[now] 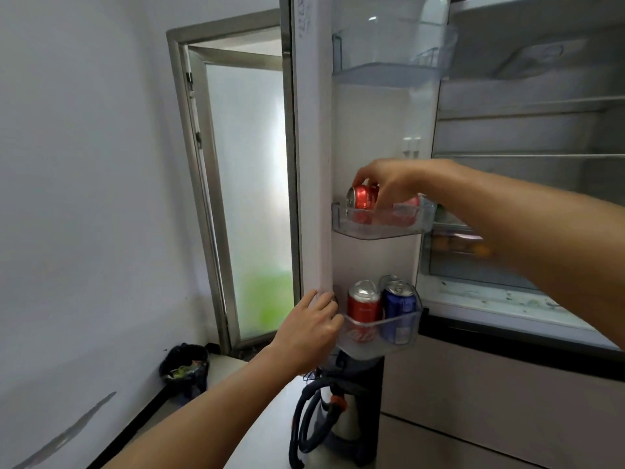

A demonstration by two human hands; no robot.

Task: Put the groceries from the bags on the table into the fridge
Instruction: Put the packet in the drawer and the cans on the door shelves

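Note:
The fridge door [314, 164] stands open on the left of the fridge. My right hand [392, 181] grips a red can [363, 197], tilted, at the left end of the middle door bin [382, 230]. Another red can [411, 203] shows behind my fingers in that bin. In the bottom door bin [382, 346] a red can [363, 308] and a blue can [400, 308] stand upright side by side. My left hand [311, 328] holds the door's edge beside the bottom bin, fingers curled round it.
A clear top door bin [392, 67] hangs above. Wire shelves [527, 108] and a drawer with orange things [460, 247] lie inside the fridge. A vacuum cleaner [334, 414] stands under the door. A black waste bin [186, 367] sits by the frosted glass door [250, 198].

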